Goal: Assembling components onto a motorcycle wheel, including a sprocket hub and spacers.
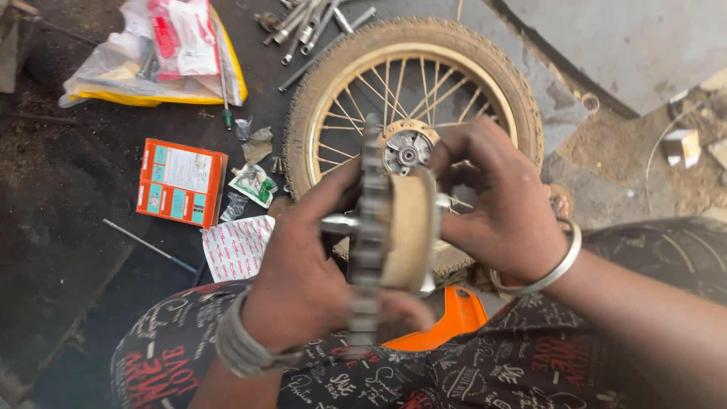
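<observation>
Both hands clamp one part between them, held up above my lap. Left hand (303,265) wraps the near side: thumb across the front, fingers curled behind and under, closed firmly on the sprocket assembly (386,235). Right hand (503,204) closes on the far side, fingers hooked over the top edge, palm against the tan drum-like face. Neither hand is open; neither holds anything else.

Orientation: the assembly stands edge-on to me, toothed ring vertical, so teeth and drum face can both be seen at once. A short metal stub sticks out on the left side, just above my left thumb. Holding from two opposite sides keeps the heavy piece from tipping.

Position: it sits directly in front of the spoked wheel (413,129), which lies flat on the dark ground with its hub (407,150) facing up. The part is lifted clear of the hub, not seated on it.

Surroundings: a bundle of long bolts and rods (307,26) lies beyond the wheel, within reach. An orange carton (182,182) and torn small packets (254,182) lie to the left, near a printed paper sheet (238,246). A plastic bag (151,49) sits further off. An orange moulded piece (454,322) shows beneath my wrists, partly hidden; what it is cannot be told.
</observation>
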